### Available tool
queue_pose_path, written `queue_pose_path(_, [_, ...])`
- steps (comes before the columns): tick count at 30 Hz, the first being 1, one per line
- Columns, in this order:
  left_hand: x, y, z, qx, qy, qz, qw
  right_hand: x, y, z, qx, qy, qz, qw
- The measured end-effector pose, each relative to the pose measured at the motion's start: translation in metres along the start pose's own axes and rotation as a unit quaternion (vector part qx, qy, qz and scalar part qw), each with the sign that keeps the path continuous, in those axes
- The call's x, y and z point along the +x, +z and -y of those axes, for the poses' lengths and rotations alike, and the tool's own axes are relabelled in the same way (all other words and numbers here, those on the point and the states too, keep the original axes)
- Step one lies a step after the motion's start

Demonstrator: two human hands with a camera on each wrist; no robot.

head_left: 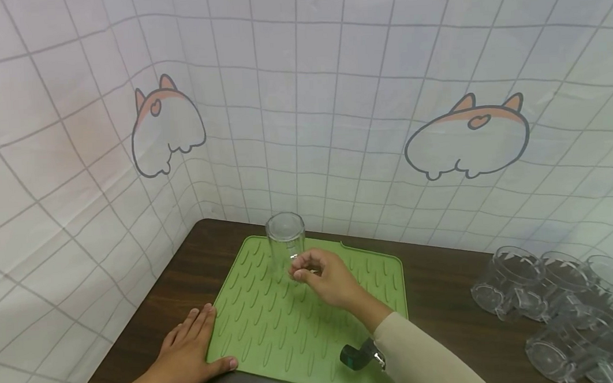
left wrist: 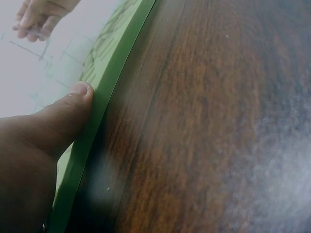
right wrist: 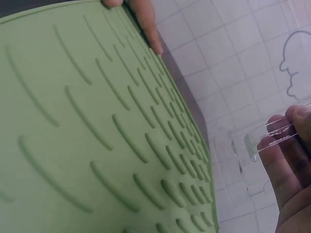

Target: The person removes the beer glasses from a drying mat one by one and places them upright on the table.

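Near the back left of the green ridged mat [head_left: 272, 332], a clear mug [head_left: 286, 239] stands out against the wall. My right hand [head_left: 324, 277] pinches its handle [right wrist: 274, 138] between thumb and curled fingers. Whether the mug touches the mat or hangs just above it I cannot tell. My left hand [head_left: 187, 354] lies with straight fingers along the mat's left edge, its thumb on the front left corner. The left wrist view shows that thumb [left wrist: 73, 111] against the mat's green rim.
Several clear mugs [head_left: 513, 273] stand grouped at the right on the dark wood table [head_left: 437, 300]. A black strap mount [head_left: 354, 357] sits at my right wrist, over the mat. Behind and to the left rises a white grid-patterned curtain [head_left: 334, 126] with cartoon animals.
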State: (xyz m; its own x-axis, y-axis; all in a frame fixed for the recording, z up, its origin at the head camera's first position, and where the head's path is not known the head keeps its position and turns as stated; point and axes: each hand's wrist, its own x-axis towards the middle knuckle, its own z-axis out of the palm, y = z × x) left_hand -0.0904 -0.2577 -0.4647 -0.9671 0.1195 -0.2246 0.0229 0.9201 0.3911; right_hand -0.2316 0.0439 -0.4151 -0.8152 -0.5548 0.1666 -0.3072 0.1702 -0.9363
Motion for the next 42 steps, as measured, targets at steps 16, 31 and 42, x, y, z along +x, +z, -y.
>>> queue_pose_path(16, [0.0,0.003,0.0,0.006,0.0,-0.007,1.0,-0.037,-0.02,0.007,-0.018,0.005,-0.006,0.9998])
queue_pose_path(31, [-0.001,0.001,-0.001,0.003,0.004,-0.01,0.9999,-0.065,-0.04,0.016,-0.027,0.0,-0.008,0.9996])
queue_pose_path(42, [0.0,0.003,0.001,0.007,0.007,-0.013,0.9999,-0.091,-0.05,0.013,-0.036,-0.009,-0.014,0.9992])
